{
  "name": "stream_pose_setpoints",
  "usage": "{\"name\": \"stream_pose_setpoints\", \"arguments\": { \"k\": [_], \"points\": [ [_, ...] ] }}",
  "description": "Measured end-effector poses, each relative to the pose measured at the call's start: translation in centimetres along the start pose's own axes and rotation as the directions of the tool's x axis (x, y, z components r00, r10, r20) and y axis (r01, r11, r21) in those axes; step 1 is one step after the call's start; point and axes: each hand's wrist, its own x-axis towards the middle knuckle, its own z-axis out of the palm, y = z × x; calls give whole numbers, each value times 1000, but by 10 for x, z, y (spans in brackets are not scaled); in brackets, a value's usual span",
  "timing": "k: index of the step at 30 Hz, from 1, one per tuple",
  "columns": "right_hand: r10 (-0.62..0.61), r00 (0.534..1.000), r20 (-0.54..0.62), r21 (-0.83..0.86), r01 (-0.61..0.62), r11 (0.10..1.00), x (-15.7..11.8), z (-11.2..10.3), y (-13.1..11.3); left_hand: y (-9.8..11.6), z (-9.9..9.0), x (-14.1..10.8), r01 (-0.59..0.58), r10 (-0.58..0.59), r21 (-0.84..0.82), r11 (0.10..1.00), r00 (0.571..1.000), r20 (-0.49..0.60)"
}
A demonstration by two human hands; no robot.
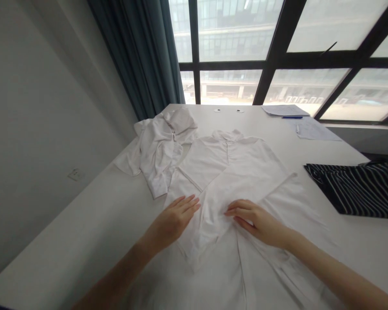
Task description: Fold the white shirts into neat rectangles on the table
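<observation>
Daylight comes through tall black-framed windows (233, 43) at the far end of my white table (84, 224), with a dark teal curtain (139, 56) hanging at their left and a wall socket (75, 174) set in the pale wall on that side. Flat in front of me lies a white collared shirt (245, 172), its collar pointing away from me and its placket running down the middle. One long part of it (probably a sleeve, though I can't be sure) crosses the body on a diagonal, and the folded edges form a V at the centre.

My left hand (173, 219) lies open on the cloth, fingers straight and close together, their tips near that V. My right hand (255, 221) rests on the shirt just beside it, fingers lightly curled (whether they pinch any cloth, I cannot tell). My hands aren't touching.

A crumpled white garment (158, 146) sits against the shirt's left shoulder, and dark cloth with white stripes (358, 189) lies off to the right. Beyond the collar are two small white discs (228, 110), then sheets of paper (284, 110) with a blue pen (292, 117).
</observation>
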Motion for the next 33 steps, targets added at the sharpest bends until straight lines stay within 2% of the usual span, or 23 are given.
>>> {"name": "stream_pose_setpoints", "arguments": {
  "k": [3,6,10,18,20,23,26,29,33],
  "points": [
    [21,994,-105,-144,-36,989,0,-5,24,21,9,6,-36,36,-32,999,999,15],
    [79,989,-125,-286,-112,952,-3,-2,50,33,18,5,-51,53,-29,998,996,77],
    [271,959,-78,-422,-278,863,-11,3,75,32,20,-1,-84,85,-11,996,991,101],
    [452,887,-92,-486,-436,757,-16,-9,99,31,10,-3,-106,110,-48,993,990,91],
    [434,896,-99,-486,-424,765,-12,-12,103,30,7,4,-89,96,-72,993,991,88],
    [334,940,-70,-481,-325,814,0,-14,108,23,6,25,-51,54,-104,993,998,32],
    [282,959,-38,-471,-266,841,14,-18,114,15,11,47,-117,118,-107,987,993,1],
    [312,950,-18,-476,-283,833,25,-26,129,8,18,59,-181,187,-96,979,981,55],
    [429,903,-33,-502,-386,774,29,-44,162,3,23,59,-174,186,-108,979,976,112]
  ]
}}
